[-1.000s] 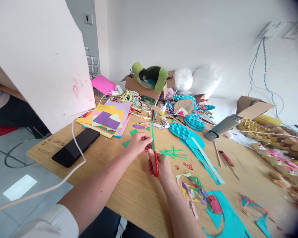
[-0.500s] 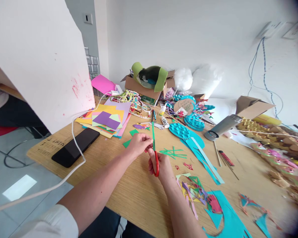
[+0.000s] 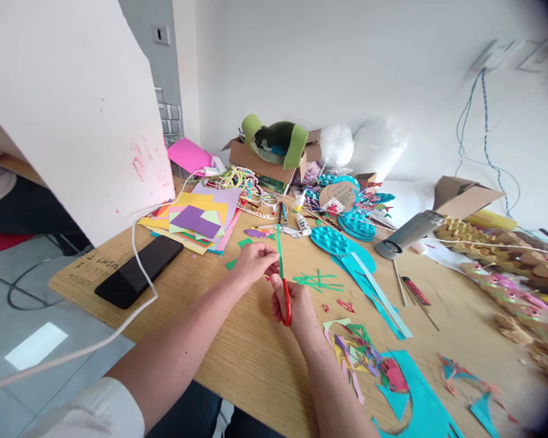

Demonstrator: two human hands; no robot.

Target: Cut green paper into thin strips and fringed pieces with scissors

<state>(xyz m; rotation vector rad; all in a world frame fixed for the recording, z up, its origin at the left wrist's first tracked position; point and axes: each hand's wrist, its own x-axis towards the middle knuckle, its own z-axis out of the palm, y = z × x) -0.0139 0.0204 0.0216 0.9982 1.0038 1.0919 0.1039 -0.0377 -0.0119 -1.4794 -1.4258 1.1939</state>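
Observation:
My right hand [image 3: 292, 302] is closed round the red handles of a pair of scissors [image 3: 287, 304], whose blades point away from me. A narrow green paper strip [image 3: 278, 240] stands out ahead of the blades. My left hand [image 3: 256, 261] pinches this strip from its left side, close to the scissors. Just to the right lies a small pile of cut green strips [image 3: 318, 280]. Bits of green paper [image 3: 245, 242] rest behind my left hand, partly hidden by it. Red paper scraps [image 3: 346, 305] are near my right wrist.
A stack of coloured paper [image 3: 196, 220] and a black phone [image 3: 139, 271] with a white cable [image 3: 151, 286] over it lie left. Mixed scraps [image 3: 356, 353], blue cut sheets [image 3: 420, 389] and a metal flask [image 3: 410, 234] are right. Glue bottles [image 3: 303, 225] stand or lie behind.
Both hands have shifted very slightly left, and the green strip with them. The scissors stay in my right hand; the rest of the table looks the same.

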